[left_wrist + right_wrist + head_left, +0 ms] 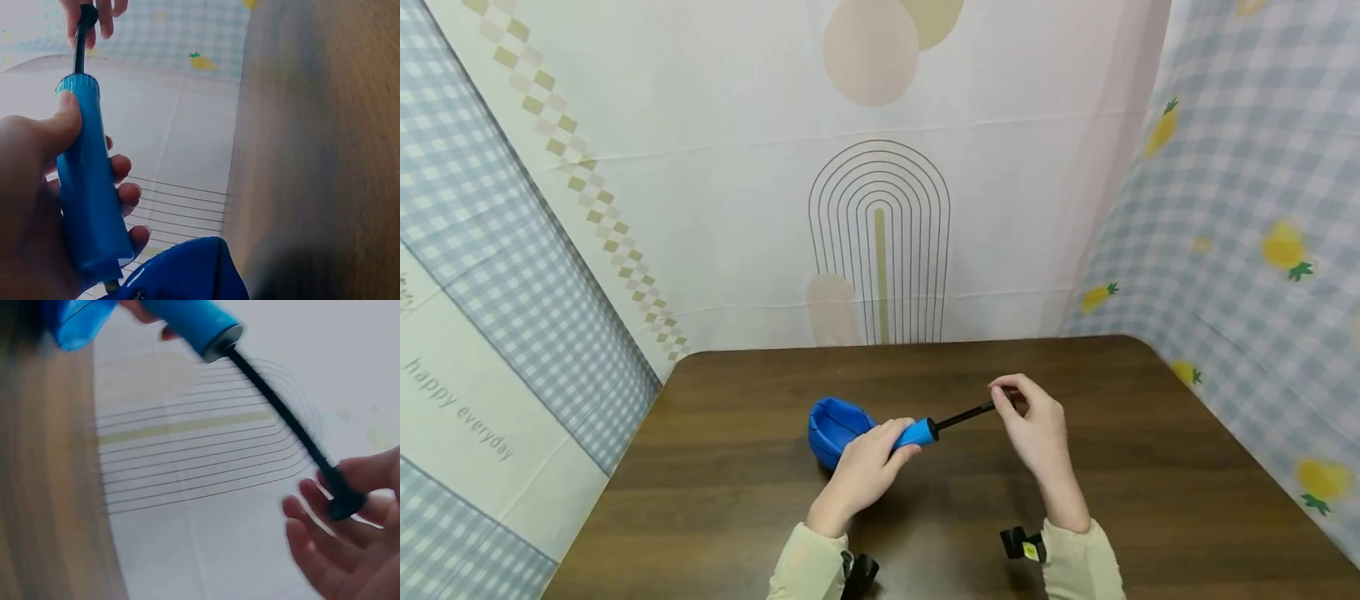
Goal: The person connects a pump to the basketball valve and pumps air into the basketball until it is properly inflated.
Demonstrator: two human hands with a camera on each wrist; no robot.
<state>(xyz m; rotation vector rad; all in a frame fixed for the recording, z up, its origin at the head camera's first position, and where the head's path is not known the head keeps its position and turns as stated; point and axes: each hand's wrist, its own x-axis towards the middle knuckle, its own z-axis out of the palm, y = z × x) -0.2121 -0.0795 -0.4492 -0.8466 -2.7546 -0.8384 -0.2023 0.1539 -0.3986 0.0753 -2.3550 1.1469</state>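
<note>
Clamps the blue barrel [94,187] in left grip [865,468], likely bracing it against the black rod [964,415] pinched in right grip [1037,427].

In the head view, the left hand [868,467] covers most of the blue barrel [916,433], and the right hand [1033,425] hides much of the black knob [347,505]. The left sleeve [808,562] and right sleeve [1081,562] run off the bottom edge. The 2 wrist views crop the blue ball [831,429] and blur the table [331,162]. A mark on the ball is too small to read.
</note>
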